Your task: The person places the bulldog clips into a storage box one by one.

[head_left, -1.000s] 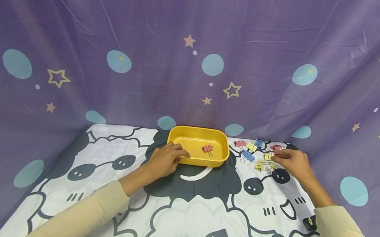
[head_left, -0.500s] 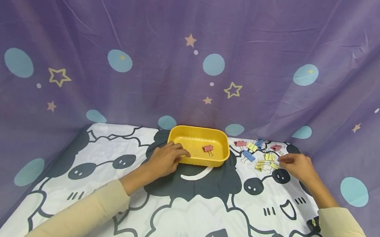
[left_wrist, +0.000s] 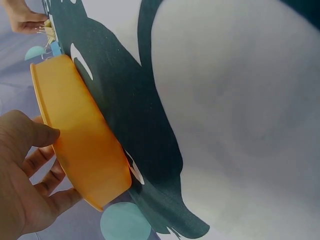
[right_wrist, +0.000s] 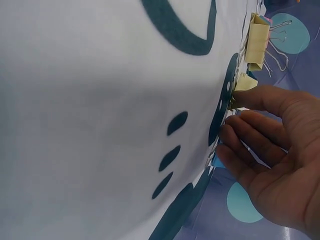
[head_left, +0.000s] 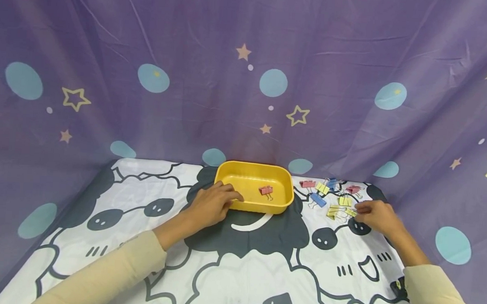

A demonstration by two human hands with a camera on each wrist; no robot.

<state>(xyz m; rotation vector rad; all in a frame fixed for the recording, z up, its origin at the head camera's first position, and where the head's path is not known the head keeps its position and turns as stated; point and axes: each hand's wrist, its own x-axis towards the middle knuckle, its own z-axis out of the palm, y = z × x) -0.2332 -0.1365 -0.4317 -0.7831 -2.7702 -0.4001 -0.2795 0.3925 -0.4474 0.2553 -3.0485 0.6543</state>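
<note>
My left hand (head_left: 213, 205) grips the near left rim of a yellow plastic box (head_left: 261, 209); in the left wrist view the thumb lies on its outer wall and the fingers reach over the edge. One red binder clip (head_left: 265, 190) lies inside the box. At the right, my right hand (head_left: 377, 217) is at the edge of a loose group of binder clips. Its thumb and index finger pinch a yellow binder clip (right_wrist: 246, 82), partly hidden by the thumb. Another yellow binder clip (right_wrist: 256, 42) stands close by in the right wrist view.
Red (head_left: 307, 184), blue (head_left: 317, 200) and yellow binder clips (head_left: 345, 201) lie scattered right of the box. A purple curtain (head_left: 188, 99) hangs just behind. A small dark object (head_left: 399, 287) sits by the right sleeve. The cloth (head_left: 254, 270) has a cartoon print.
My right hand drew back slightly right from the clips, then came down and left to the yellow binder clip nearest me. The left hand and the box have stayed in place.
</note>
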